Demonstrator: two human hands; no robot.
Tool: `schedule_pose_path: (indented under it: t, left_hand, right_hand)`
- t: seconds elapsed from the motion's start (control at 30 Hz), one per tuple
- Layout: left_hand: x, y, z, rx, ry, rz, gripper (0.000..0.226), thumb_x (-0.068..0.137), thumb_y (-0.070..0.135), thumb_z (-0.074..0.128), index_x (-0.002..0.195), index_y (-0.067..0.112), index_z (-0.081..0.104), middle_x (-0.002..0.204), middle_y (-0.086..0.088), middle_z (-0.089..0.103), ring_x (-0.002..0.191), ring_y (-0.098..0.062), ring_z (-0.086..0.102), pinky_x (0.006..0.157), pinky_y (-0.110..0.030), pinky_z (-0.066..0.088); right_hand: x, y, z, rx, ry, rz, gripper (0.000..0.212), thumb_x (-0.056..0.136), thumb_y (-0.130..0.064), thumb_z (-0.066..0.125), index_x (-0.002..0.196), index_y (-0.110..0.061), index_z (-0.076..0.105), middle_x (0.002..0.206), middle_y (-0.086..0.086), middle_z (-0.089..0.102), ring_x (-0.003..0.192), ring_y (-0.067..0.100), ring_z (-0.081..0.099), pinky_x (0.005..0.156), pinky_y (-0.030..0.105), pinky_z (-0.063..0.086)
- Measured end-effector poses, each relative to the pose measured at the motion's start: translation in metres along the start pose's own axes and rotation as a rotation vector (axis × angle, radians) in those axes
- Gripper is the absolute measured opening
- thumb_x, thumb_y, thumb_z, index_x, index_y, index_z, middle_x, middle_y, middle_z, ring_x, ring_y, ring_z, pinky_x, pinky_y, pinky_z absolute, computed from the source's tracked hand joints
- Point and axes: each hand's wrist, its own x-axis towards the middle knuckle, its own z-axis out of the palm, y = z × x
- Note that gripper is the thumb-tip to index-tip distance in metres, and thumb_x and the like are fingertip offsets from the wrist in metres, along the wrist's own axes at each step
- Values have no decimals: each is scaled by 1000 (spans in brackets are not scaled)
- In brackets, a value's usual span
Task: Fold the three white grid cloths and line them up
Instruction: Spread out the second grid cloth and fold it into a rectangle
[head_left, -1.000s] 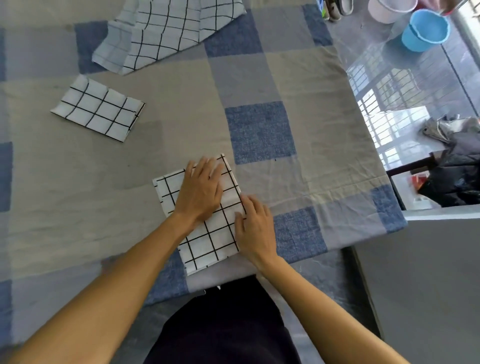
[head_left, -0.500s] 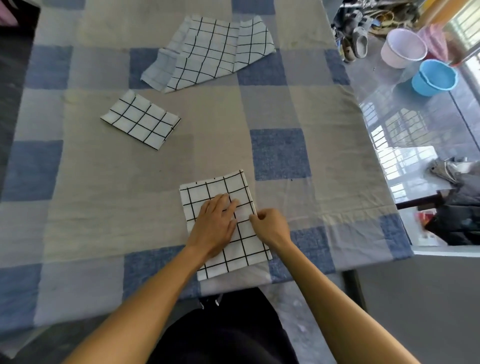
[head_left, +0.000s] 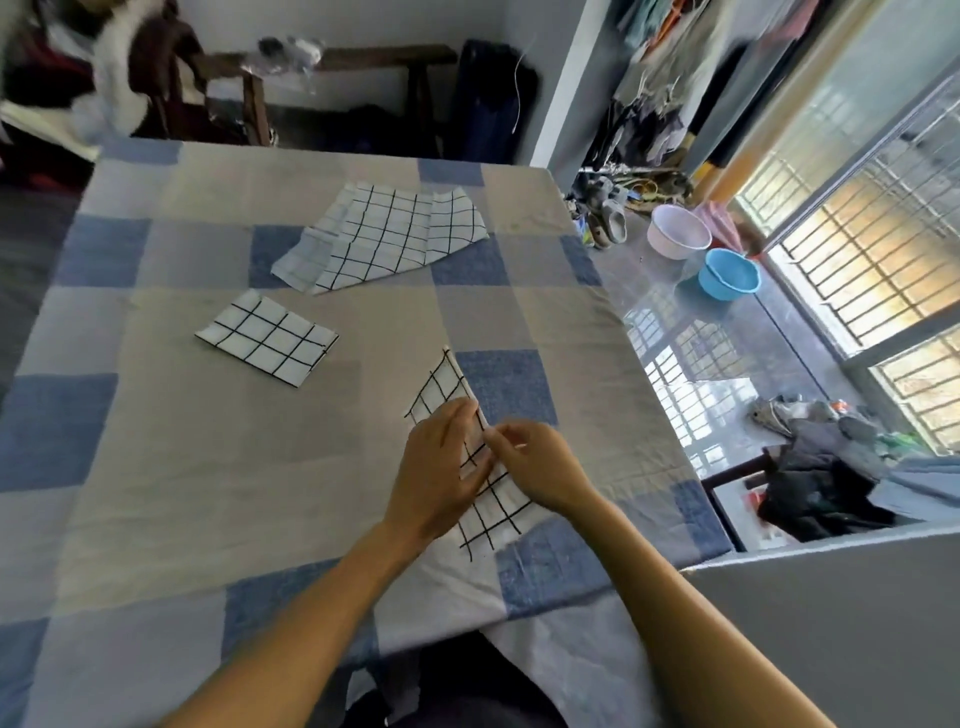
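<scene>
Black-on-white grids over a checked tabletop cover (head_left: 182, 467).
From my remote seat I count three cloths, all white with thin black grid lines: the far cloth (head_left: 389, 236), whose turned-back edge shows a paler, greyish grid; the folded cloth (head_left: 267, 338); the near cloth (head_left: 441, 387); the tabletop cover is large squares of denim blue, pale grey and beige; on the glossy grey floor (head_left: 644, 280) I see a sky-blue basin (head_left: 727, 273) and a whitish-pink basin (head_left: 678, 231).

Checked table cover (head_left: 156, 467), blue, grey and beige. On it: unfolded cloth (head_left: 384, 239) at far side, folded cloth (head_left: 265, 338) mid-left, third cloth (head_left: 491, 512) near front edge, far corner raised.
</scene>
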Motion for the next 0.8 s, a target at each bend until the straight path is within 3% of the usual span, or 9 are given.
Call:
schedule_pose_path:
  t: [0.07, 0.2, 0.33, 0.47, 0.57, 0.7, 0.8]
  left_hand:
    - [9, 8, -6, 36, 17, 52, 61, 94, 47, 42, 140, 9, 35, 144, -10, 40, 132, -20, 34, 106, -28, 25]
    - [24, 24, -22, 70, 70, 120, 63, 97, 54, 27, 141, 10, 33, 147, -14, 37, 135, -26, 31, 107, -37, 27]
    - [36, 33, -39, 28, 210, 131, 38, 97, 38, 45, 125, 12, 49, 115, -8, 61, 104, -22, 54, 93, -34, 39]
    - [45, 36, -49, 56, 268, 72, 32, 98, 36, 43, 108, 12, 62, 90, -3, 67, 81, -20, 58, 83, -30, 41]
    - [53, 42, -52, 71, 305, 72, 26, 96, 31, 48, 100, 12, 65, 84, -3, 68, 75, -18, 60, 78, -30, 43]
    - [64, 54, -51, 96, 322, 54, 26, 95, 30, 49, 98, 11, 66, 84, -3, 69, 73, -18, 61, 76, -32, 46]
    - [74, 63, -47, 134, 310, 55, 25, 95, 29, 49, 96, 12, 66, 81, -1, 68, 70, -18, 60, 74, -32, 46]
  right_hand:
    - [-2, -18, -19, -91, -12, -41, 28, 97, -36, 49, 81, -25, 69, 79, -9, 67, 78, 4, 62, 75, 24, 48]
    - [-8, -52, -48, -142, -12, -119, 24, 98, -34, 48, 81, -28, 65, 71, -14, 59, 70, 2, 58, 68, 21, 42]
    - [-6, -68, -66, -51, 99, -249, 17, 95, -25, 53, 87, -20, 67, 83, -14, 61, 82, 1, 57, 73, 18, 42]
    - [8, -60, -75, 15, 197, -343, 8, 91, -23, 60, 89, -18, 66, 96, -6, 61, 93, 6, 55, 83, 25, 44]
    - [20, -53, -82, 27, 215, -422, 2, 89, -24, 63, 90, -25, 64, 100, -9, 60, 96, 1, 53, 83, 19, 40]
    - [29, -43, -92, 71, 245, -470, 14, 88, -28, 64, 102, -26, 63, 108, -11, 60, 100, -2, 51, 84, 17, 38]
    - [35, -35, -102, 18, 252, -529, 31, 90, -32, 63, 120, -27, 57, 124, -7, 57, 114, 7, 48, 95, 23, 36]
